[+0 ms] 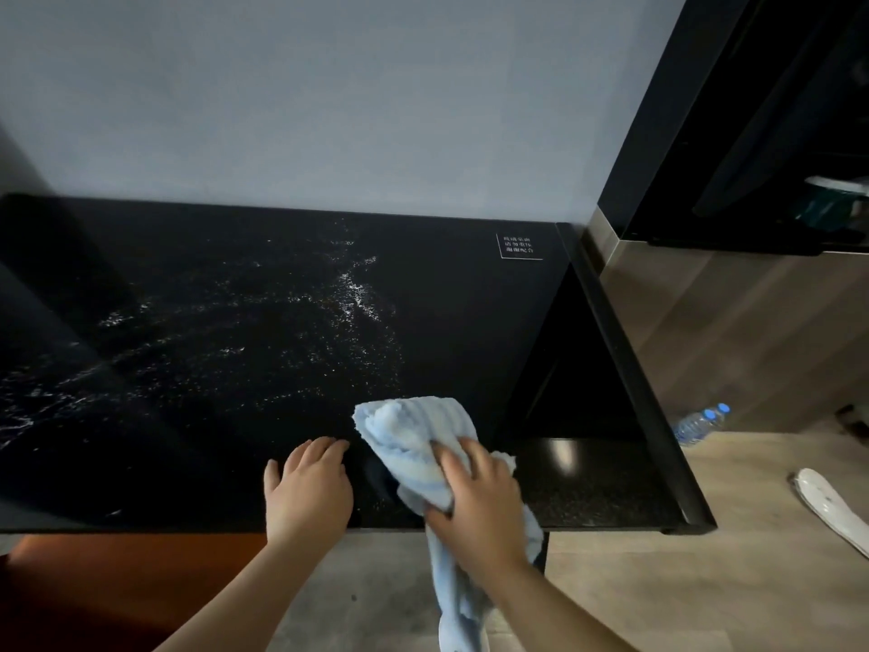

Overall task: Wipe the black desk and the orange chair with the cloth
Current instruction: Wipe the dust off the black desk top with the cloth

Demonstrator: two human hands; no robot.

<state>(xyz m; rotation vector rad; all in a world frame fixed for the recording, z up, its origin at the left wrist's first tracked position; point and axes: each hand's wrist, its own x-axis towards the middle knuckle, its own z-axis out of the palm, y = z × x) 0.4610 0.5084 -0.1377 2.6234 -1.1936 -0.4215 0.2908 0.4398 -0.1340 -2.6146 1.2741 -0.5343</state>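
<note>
Cloth [418,444]: light blue striped towel, bunched, lying on the black desk [235,369] near its front edge, right of centre. Long axis runs from the far-left bunched end, diagonally toward the camera and right, then over the desk's front edge; the tail hangs down past the edge toward the floor [705,581].

Right hand [479,501]: palm down on the cloth's middle, fingers spread and curled over it, pressing it to the desk surface. Grip is a press-and-clutch, not a full fist.

Left hand [308,487]: open, flat, palm down on the bare desk just left of the cloth, fingers pointing away from the camera. Holding nothing, not touching the cloth.

Desk top: glossy black, scattered white wet streaks and droplets across the centre and left [352,294]. Small white-printed label [518,246] at the far right corner; text too small to read. Right end of the desk has a lower speckled section with a raised black side rail [625,360].

Orange chair [94,590]: only a dark orange patch shows below the desk's front edge, lower left. Well apart from the cloth.

Around: grey wall [329,110] behind the desk. Dark cabinet [752,134] upper right. On the wooden floor to the right, two clear water bottles with blue caps [698,423] and a white slipper [832,515]. Nothing lies on the desk in the cloth's way.
</note>
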